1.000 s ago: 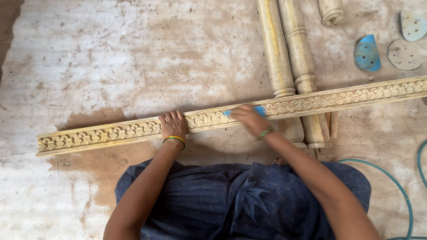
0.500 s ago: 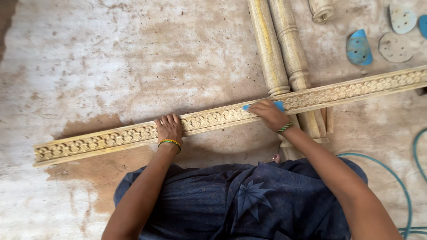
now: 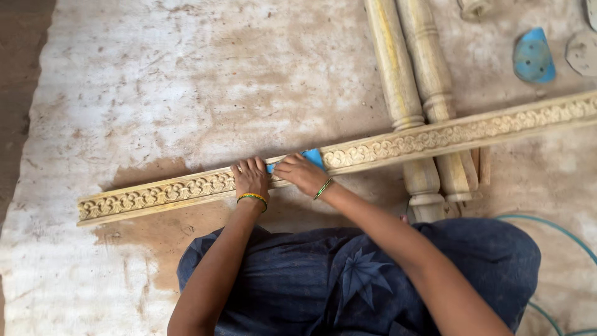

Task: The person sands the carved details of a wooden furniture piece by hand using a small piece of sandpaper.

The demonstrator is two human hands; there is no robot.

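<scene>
Right hand [image 3: 303,173] presses blue sandpaper [image 3: 313,157] (folded) — carved moulding [image 3: 435,135].

No pkgs, labels, signs or screens anywhere in view.

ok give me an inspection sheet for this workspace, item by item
surface: dusty, pale, stained floor, brown patches near the person.
job's things: long carved wooden strip lying across two turned wooden posts; blue sanding piece on the strip.
clutter: blue pad and grey disc at top right.
grips: left hand pressing flat on the strip; right hand on the blue sanding piece.
cables: green hose at lower right.
surroundings: nothing seen.
</scene>
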